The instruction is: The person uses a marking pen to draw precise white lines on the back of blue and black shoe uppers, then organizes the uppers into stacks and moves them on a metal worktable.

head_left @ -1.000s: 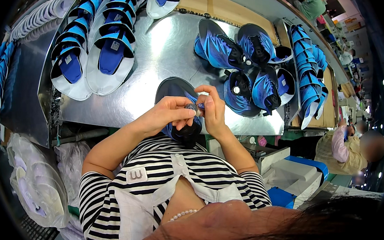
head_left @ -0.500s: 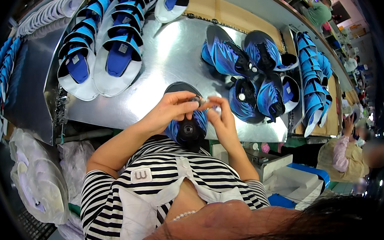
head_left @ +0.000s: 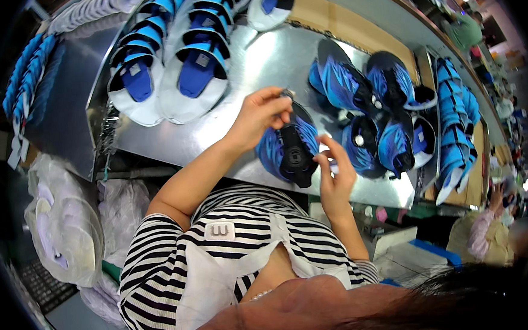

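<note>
My left hand (head_left: 268,111) is raised over the metal worktop, its thumb and forefinger pinched on a small dark piece (head_left: 287,93) whose kind is too small to make out. Below it, close to my body, lies a blue and black shoe upper (head_left: 295,157), its dark end with a round mark toward me. At the upper's right side is my right hand (head_left: 336,176), thumb and forefinger curled together in a pinch. Whatever sits between those fingertips, if anything, does not show clearly.
Several blue shoe uppers (head_left: 337,79) lie to the right, with small white round pieces on them. Stacked uppers (head_left: 201,72) with white edges stand at the far left. Another stack (head_left: 455,123) is beyond the right divider. Plastic-wrapped bundles (head_left: 68,219) hang at left. Other people are at the far right.
My hands have moved apart: the left lifted up and away with the small dark piece, the right lowered beside the upper. The whole view has shifted, so the scene sits farther right.
</note>
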{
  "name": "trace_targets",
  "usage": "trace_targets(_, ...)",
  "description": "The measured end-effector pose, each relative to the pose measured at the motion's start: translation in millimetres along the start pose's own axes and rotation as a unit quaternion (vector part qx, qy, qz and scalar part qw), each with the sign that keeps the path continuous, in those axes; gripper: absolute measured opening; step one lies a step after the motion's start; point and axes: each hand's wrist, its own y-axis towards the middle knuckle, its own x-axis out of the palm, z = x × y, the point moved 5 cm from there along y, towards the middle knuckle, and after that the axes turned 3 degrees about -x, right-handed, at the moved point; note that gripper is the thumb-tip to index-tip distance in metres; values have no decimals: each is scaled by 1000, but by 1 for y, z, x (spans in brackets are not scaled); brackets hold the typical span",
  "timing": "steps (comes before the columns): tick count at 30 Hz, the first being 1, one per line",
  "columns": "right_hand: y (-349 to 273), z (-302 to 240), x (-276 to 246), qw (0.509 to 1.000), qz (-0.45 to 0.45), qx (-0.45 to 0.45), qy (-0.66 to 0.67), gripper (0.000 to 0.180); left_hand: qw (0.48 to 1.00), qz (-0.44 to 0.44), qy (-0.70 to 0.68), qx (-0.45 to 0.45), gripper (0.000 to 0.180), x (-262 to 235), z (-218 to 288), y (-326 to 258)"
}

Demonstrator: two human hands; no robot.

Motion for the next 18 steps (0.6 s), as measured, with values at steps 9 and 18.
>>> trace_targets(9, 2, 21, 74, 948, -93, 195, 234, 20, 994, 45, 96, 25, 20, 7, -7, 7)
trace_targets(18, -13, 13, 84, 987, -28, 98, 125, 15, 990, 124, 16, -64, 14, -38, -65, 72)
